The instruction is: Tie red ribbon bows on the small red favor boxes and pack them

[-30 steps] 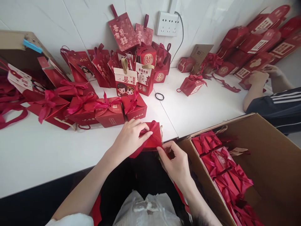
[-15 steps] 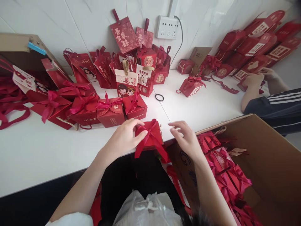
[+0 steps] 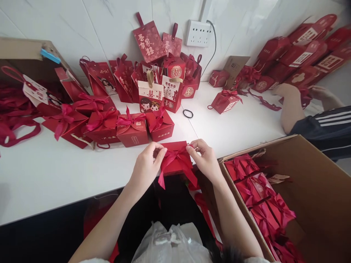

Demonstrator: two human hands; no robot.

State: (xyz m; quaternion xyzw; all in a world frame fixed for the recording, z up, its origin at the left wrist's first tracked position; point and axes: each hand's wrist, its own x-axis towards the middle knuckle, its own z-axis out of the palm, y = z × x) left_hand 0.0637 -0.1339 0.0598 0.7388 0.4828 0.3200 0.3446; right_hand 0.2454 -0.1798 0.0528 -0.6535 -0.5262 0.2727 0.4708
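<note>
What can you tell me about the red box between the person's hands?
The red box looks like matte card, small and squarish, with a shiny red ribbon bow tied on top; two ribbon tails hang over the table edge. It sits at the near edge of the white table. The left hand pinches the bow's left loop and the right hand pinches its right loop.

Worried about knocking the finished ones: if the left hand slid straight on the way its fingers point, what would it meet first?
Probably the small red box with a bow, just beyond the left hand; depth is uncertain.

Bare forearms, no rings, white sleeve edge below.
</note>
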